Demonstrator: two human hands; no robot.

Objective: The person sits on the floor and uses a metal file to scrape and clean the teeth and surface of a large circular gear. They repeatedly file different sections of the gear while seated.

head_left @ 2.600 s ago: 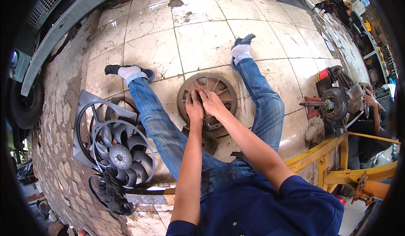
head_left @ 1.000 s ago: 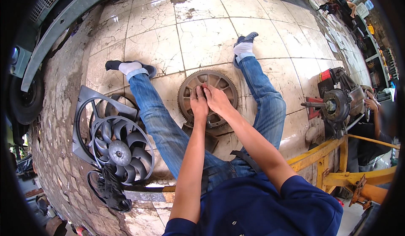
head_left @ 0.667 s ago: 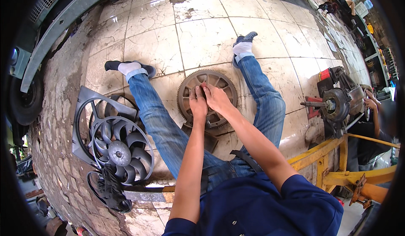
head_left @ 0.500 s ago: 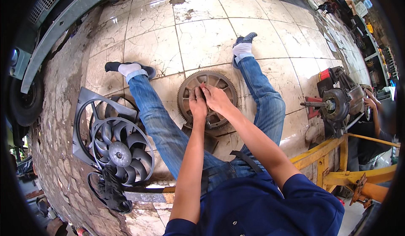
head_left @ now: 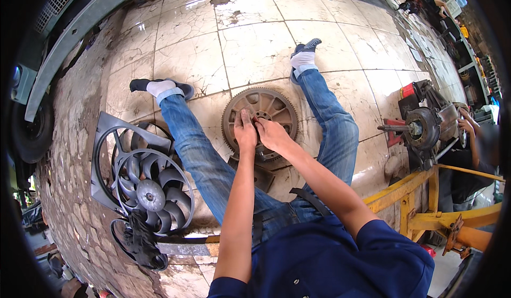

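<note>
While both hands, left (head_left: 245, 134) and right (head_left: 271, 134), press flat-fingered on one toothed flywheel (head_left: 260, 118), two fans (head_left: 149, 191) lie beside.

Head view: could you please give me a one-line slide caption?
Both hands, left and right, rest on a toothed metal wheel between outstretched legs.

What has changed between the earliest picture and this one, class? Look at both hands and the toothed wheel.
Little has changed. Both hands, the left hand and the right hand, have stayed pressed together on the middle of the toothed wheel, shifting only slightly; nothing was picked up or let go. The wheel still lies flat on the tiled floor between the legs, and the fan has not moved.
</note>
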